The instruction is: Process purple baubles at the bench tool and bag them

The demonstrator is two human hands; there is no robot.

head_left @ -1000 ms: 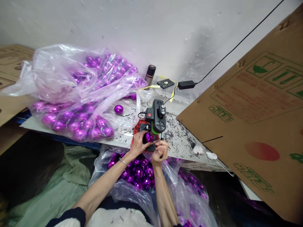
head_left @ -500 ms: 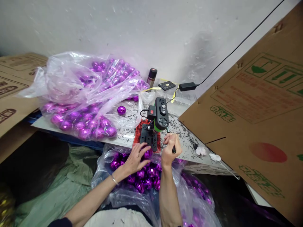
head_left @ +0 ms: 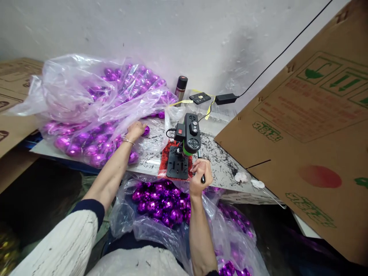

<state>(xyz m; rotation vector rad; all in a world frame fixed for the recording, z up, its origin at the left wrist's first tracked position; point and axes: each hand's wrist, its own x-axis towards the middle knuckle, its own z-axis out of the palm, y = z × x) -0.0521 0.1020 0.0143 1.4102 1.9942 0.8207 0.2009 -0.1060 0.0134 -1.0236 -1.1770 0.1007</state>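
While right grip (head_left: pixel 200 173) clasps lever (head_left: pixel 199 153), left grip (head_left: pixel 136 131) at purple ball (head_left: pixel 147 131), hold unclear, bulging bag (head_left: pixel 79 94) alongside, carton (head_left: pixel 304 149) at right

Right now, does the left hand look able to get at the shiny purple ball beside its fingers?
Probably yes: the left hand is right at the shiny purple ball, seemingly touching it, and I see nothing between them.

Head view, facing forward, downward, above hands (head_left: pixel 200 172)
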